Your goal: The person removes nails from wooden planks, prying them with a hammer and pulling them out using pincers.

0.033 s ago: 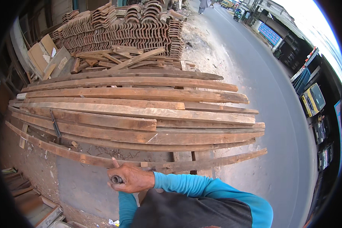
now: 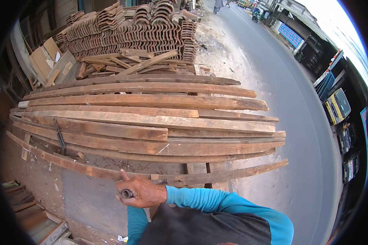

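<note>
Holds a dark cylindrical object (image 2: 127, 193) in the right hand (image 2: 145, 191), just on the near side of the near beam (image 2: 96, 172), a long brown timber lying crosswise; has the right grip clamped round the object, with only its round, ringed end showing; points one digit toward the near beam; wears a dark top (image 2: 200, 226) and turquoise sleeves, also on that near side; brings the left sleeve (image 2: 137, 223) up beneath the right hand, with the left hand hidden, so cannot tell how the left grip stands; shows a small wood block (image 2: 154, 177) on the near beam, close to the right hand; shows more beams (image 2: 167, 146) roughly side by side beyond the near beam, with a narrow dark piece (image 2: 60, 136) slanting among them toward its left end; shows, farther beyond it, loose offcuts (image 2: 147, 64) and stacked roof tiles (image 2: 122, 41); includes a grey road (image 2: 290, 102) past its right end, then a yellow truck (image 2: 338, 107).
</note>
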{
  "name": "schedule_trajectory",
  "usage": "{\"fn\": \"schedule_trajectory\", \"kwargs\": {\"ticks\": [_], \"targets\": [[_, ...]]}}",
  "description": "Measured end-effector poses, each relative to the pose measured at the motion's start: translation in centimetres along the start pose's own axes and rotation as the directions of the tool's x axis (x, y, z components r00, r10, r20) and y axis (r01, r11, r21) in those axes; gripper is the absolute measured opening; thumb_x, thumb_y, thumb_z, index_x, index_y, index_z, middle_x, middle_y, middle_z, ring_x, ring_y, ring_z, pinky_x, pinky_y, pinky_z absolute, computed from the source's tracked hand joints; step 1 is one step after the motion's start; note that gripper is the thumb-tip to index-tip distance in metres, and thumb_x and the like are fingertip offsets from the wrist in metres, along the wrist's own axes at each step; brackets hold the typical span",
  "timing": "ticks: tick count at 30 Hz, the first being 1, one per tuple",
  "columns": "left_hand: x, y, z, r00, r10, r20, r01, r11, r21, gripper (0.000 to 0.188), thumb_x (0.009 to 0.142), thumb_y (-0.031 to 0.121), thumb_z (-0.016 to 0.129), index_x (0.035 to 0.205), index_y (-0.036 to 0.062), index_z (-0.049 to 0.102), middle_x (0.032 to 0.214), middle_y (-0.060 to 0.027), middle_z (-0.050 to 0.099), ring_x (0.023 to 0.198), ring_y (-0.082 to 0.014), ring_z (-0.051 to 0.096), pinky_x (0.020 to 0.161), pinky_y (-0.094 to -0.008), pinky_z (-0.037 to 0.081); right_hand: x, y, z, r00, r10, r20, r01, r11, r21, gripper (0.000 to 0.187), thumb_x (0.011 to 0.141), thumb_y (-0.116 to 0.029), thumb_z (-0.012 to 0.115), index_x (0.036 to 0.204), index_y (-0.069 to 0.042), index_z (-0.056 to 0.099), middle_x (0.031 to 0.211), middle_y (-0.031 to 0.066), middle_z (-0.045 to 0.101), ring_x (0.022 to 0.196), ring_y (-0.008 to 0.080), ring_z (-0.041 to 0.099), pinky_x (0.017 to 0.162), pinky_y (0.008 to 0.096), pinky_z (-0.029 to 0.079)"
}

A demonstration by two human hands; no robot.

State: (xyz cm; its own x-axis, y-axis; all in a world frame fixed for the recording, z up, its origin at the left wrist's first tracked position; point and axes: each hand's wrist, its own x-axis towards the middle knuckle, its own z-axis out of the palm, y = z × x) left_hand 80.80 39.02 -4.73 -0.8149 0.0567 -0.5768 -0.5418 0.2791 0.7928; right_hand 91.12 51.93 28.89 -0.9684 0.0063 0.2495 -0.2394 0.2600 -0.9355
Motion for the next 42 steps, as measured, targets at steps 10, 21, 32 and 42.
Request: {"fn": "schedule_trajectory", "kwargs": {"ticks": [10,21,32,42], "targets": [[3.7,1.8,1.0,0.921,0.222,-0.319,-0.071,0.903,0.424,0.107,0.086,0.076,0.050,0.133,-0.0198,0.046,0.130,-0.0395,0.053,0.117,-0.0483,0.055,0.106,-0.0487,0.042,-11.4,3.3,-6.3,0.943,-0.269,-0.197,0.290,0.953,0.088,0.027,0.090,-0.006,0.063,0.068,-0.004,0.047,0.061,0.0090,0.048,0.053,0.0245,0.044,0.053,0.0352,0.038],[-14.7,6.3,2.3,0.862,0.371,0.345,-0.506,0.600,0.619,0.077,0.083,0.046,0.072,0.137,-0.0035,0.047,0.126,-0.0273,0.056,0.112,-0.0441,0.058,0.096,-0.0501,0.047,-16.6,2.9,-9.1,0.893,0.055,-0.447,0.114,0.933,0.342,0.030,0.097,-0.020,0.054,0.072,-0.003,0.050,0.067,0.0061,0.053,0.062,0.0185,0.049,0.059,0.0340,0.042],[-16.9,6.4,3.8,0.587,0.617,0.525,-0.808,0.402,0.431,0.069,0.077,0.013,0.070,0.142,0.0059,0.047,0.120,-0.0230,0.052,0.116,-0.0427,0.052,0.097,-0.0501,0.045,-16.8,2.5,-7.6,0.905,0.068,-0.420,0.084,0.939,0.333,0.033,0.099,-0.016,0.052,0.069,-0.003,0.043,0.062,0.0061,0.046,0.059,0.0189,0.042,0.057,0.0347,0.039],[-12.2,3.1,2.7,0.403,0.777,0.484,-0.907,0.270,0.323,0.058,0.078,0.006,0.065,0.135,-0.0003,0.057,0.114,-0.0228,0.055,0.109,-0.0410,0.052,0.097,-0.0498,0.043,-15.3,1.2,-4.9,0.866,-0.065,-0.496,0.138,0.984,0.113,0.029,0.095,-0.018,0.059,0.071,-0.004,0.051,0.058,0.0069,0.046,0.052,0.0168,0.042,0.051,0.0346,0.035]]}}
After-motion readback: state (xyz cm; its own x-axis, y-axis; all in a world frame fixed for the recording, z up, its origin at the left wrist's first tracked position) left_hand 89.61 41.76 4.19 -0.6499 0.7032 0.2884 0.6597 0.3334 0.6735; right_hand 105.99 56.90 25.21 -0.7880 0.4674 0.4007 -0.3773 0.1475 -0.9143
